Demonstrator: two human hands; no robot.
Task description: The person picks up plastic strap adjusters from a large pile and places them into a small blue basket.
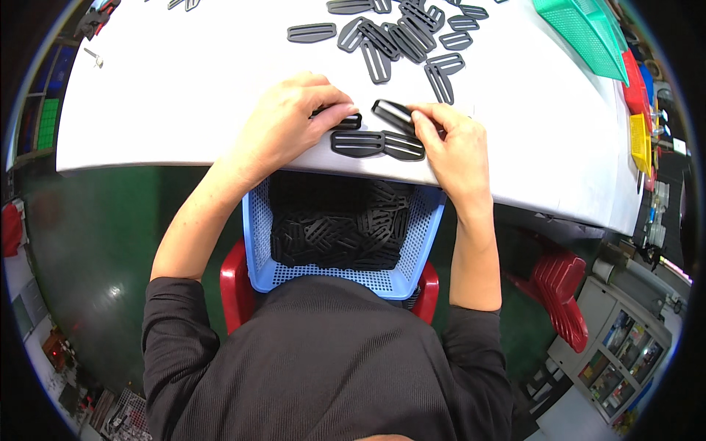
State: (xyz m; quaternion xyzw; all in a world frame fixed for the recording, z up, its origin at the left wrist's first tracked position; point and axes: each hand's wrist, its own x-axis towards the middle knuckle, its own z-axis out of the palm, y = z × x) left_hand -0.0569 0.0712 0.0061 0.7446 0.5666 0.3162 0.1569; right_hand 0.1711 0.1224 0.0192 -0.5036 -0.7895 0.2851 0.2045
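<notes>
Near the front edge of the white table, my left hand (pixel 298 110) pinches a black plastic strap slider (pixel 350 122) between thumb and fingers. Across from it, my right hand (pixel 454 138) grips another black strap slider (pixel 393 115), tilted and slightly blurred. Two more sliders (pixel 357 143) lie end to end on the table between and just below my hands. Farther back, a loose pile of the same black sliders (pixel 397 42) is spread over the tabletop, some overlapping. My fingers hide part of both held pieces.
A blue perforated basket (pixel 257 242) with many black sliders (pixel 331 235) sits at my lap, under the table edge. The white table (pixel 169 88) carries a green basket (pixel 588 44) at the far right. A yellow basket (pixel 640 143) and stacked red stools (pixel 553 290) stand to the right.
</notes>
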